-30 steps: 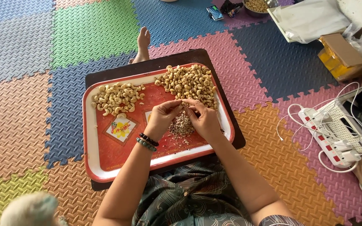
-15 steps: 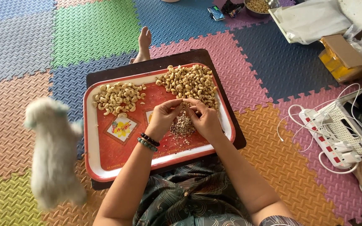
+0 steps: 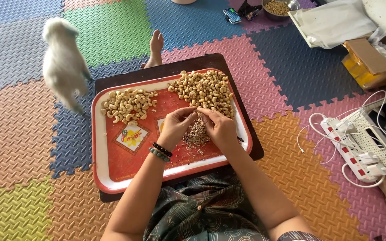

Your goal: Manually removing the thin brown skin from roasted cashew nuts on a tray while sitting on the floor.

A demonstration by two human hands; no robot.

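Floor of interlocking foam mats (image 3: 27, 134) in blue, green, pink, orange and yellow. A dark board (image 3: 242, 111) lies on it in front of the seated person, and a red tray (image 3: 112, 165) with a white rim sits on the board.

Tray contents: a pale nut pile (image 3: 128, 105) at the far left, a browner nut pile (image 3: 204, 89) at the far right, and a heap of husk bits (image 3: 196, 134) near the middle.

The left hand (image 3: 175, 127) and right hand (image 3: 220, 127) meet just above the husk bits, at the near edge of the browner pile. Fingertips of both are pinched together at one spot; what they grip is too small to tell. The left wrist carries two bead bracelets (image 3: 159, 151).

Surroundings: a small white furry animal (image 3: 63, 62), blurred, stands on the mats just left of the tray's far corner. A bare foot (image 3: 156, 47) shows beyond the board. Well to the right lie a power strip (image 3: 351, 149) with white cables, a cardboard box (image 3: 365, 60) and a white bag (image 3: 331, 20). A phone (image 3: 232, 14) and a bowl (image 3: 277, 7) of nuts sit at the far edge.

Nothing lies between the hands and either pile.
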